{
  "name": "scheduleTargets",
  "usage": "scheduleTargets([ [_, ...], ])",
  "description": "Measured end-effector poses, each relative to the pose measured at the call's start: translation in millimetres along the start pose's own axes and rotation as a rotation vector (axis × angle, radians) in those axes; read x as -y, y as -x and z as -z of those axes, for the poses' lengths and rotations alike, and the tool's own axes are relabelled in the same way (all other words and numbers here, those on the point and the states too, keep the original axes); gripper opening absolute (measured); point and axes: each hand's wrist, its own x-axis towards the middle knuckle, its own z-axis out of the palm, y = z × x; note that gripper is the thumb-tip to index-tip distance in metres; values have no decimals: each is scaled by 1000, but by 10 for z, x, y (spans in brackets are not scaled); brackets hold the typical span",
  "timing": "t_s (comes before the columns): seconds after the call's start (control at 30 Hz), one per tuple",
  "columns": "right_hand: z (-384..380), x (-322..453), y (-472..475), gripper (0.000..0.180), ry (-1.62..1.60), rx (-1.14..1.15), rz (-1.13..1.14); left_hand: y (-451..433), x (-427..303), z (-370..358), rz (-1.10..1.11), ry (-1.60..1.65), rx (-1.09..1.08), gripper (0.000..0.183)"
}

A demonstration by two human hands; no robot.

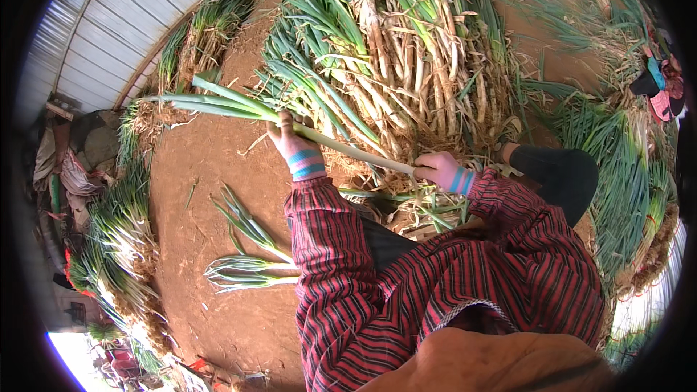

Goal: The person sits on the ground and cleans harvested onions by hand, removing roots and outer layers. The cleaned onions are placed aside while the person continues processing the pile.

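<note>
A single long green onion [354, 148] with a pale bare stalk is stretched between my two hands. My left hand [290, 141], in a glove with a striped cuff, grips it where the green leaves begin. Around the root end closes my right hand [436, 169], gloved the same way; the roots are mostly hidden there. Just beyond lies a big heap of unpeeled green onions [403, 65] with dry brown skins and roots. Below my hands, loose peelings and leaves [435, 209] lie between my legs. To the left, a few green onions [250, 272] rest on the dirt floor, partly covered by my left sleeve.
Bundled green onions [122, 239] line the left wall, with another stack [212, 27] farther back. More piles [621, 174] lie at right. Another person [661, 84] is partly visible at the far right. A corrugated metal wall [125, 16] curves behind the brown dirt floor [201, 158].
</note>
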Motion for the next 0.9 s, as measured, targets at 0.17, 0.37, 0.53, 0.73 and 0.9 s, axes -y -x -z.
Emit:
scheduleTargets([
  [0.17, -130, 515, -144, 38, -294, 120, -221, -202, 179, 290, 64, 45, 61, 9],
  [0.37, -327, 489, -181, 25, 41, -343, 210, -85, 152, 105, 20, -80, -57, 8],
  [0.53, -508, -44, -264, 16, -358, -324, 205, -43, 180, 69, 41, -35, 31, 10],
  [0.73, -373, 422, -95, 20, -486, -224, -56, -24, 254, 92, 17, -68, 41, 12],
  [0.9, -511, -56, -273, 23, -532, -238, -71, -28, 261, 133, 62, 31, 285, 22],
])
